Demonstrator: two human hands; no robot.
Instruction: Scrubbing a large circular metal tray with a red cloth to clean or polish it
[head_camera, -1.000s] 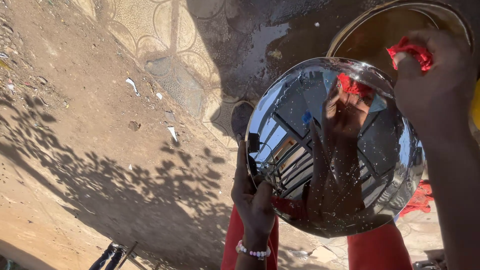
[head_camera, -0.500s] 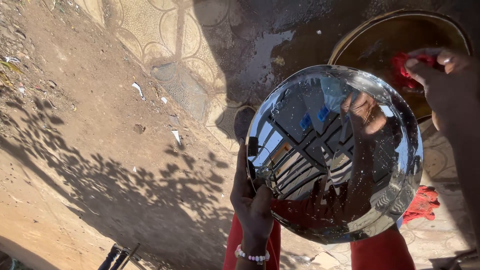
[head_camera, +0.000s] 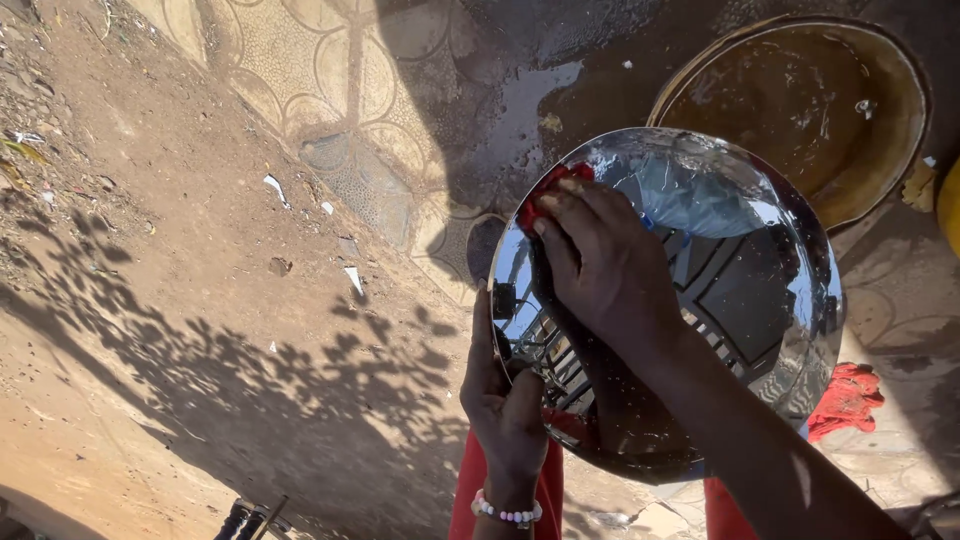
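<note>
Right hand: the right hand (head_camera: 610, 265) lies palm-down on the polished, mirror-bright round steel bowl (head_camera: 740, 290), fingers curled and pressing a small red scrubbing cloth (head_camera: 545, 195) against the metal near the bowl's upper-left rim. Clenched on the cloth; only a corner of red shows past the fingertips.

Left hand: the left hand (head_camera: 505, 400) grips the bowl's left edge from below, thumb up along the rim, fingers wrapped behind and hidden by the metal. A beaded bracelet of white and pink (head_camera: 505, 513) sits on the wrist.

Bowl: held up off the ground between both hands, tilted toward the camera, its wet surface reflecting sky and building lines. It covers most of what lies under it.

Behind: a large round yellow-brown basin of muddy water (head_camera: 800, 110) stands on the ground past the bowl's upper-right edge, partly covered by it.

Right of bowl: a crumpled red rag (head_camera: 845, 400) lies on the ground, just beside the lower-right rim.

Below: red-clothed legs (head_camera: 475, 490) show under the bowl.

Ground: wet patterned paving (head_camera: 360, 120) with a dark puddle gives way to bare brown dirt (head_camera: 150, 300) on the left, crossed by leafy shadow and dotted with white scraps (head_camera: 353, 278).
</note>
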